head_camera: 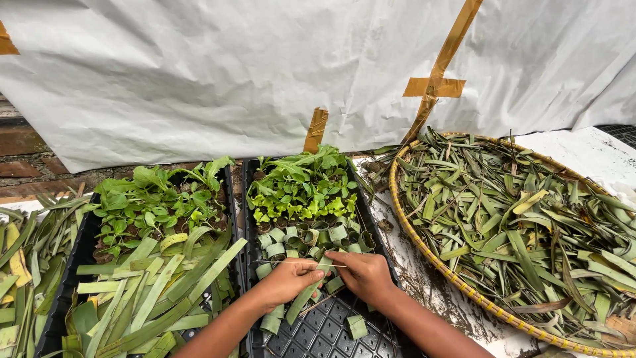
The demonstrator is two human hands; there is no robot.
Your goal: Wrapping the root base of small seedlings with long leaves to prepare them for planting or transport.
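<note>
My left hand (286, 282) and my right hand (364, 273) meet over the middle black seedling tray (318, 335). Together they hold a green leaf strip (306, 297) bent into a loop, with a thin pale stick (301, 263) passing across it between my fingers. Just beyond my hands stand several small rolled leaf cups (311, 238), and behind those grow green seedlings (301, 185). A loose rolled cup (356, 327) lies on the bare tray cells near my right wrist.
A second black tray (69, 265) on the left carries seedlings (156, 199) and a pile of long cut leaf strips (156, 285). A wide woven basket (424, 248) full of leaf pieces sits to the right. More leaves (16, 265) lie far left. White sheeting (232, 73) hangs behind.
</note>
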